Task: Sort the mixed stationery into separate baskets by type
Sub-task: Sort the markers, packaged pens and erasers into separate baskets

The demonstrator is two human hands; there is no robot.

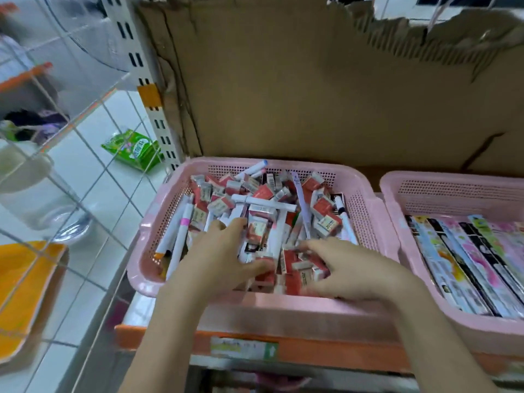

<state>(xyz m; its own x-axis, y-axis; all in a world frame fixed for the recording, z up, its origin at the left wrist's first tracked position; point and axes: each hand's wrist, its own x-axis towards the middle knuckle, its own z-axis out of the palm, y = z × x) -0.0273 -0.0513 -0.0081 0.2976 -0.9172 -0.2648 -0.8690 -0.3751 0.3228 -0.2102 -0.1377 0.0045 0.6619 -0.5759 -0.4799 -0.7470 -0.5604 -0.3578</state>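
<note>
Hands first: the left hand [224, 251] lies spread, fingers fairly straight, on the heap, while the right hand [343, 268] curls its fingers into the small red-and-white boxes [297, 268], though blur hides whether it truly grips one. Both work inside the pink basket [249, 304], where boxes and white pens [181, 225] lie thoroughly mixed, so most sorting appears left to do. Just beside it on the right, a second pink basket [453, 191] holds flat packets [465, 259] in neat rows, seemingly done. Beyond, a cardboard wall [312, 95] closes the back; the baskets' rims nearly touch, leaving lifting upward as the open way out.
</note>
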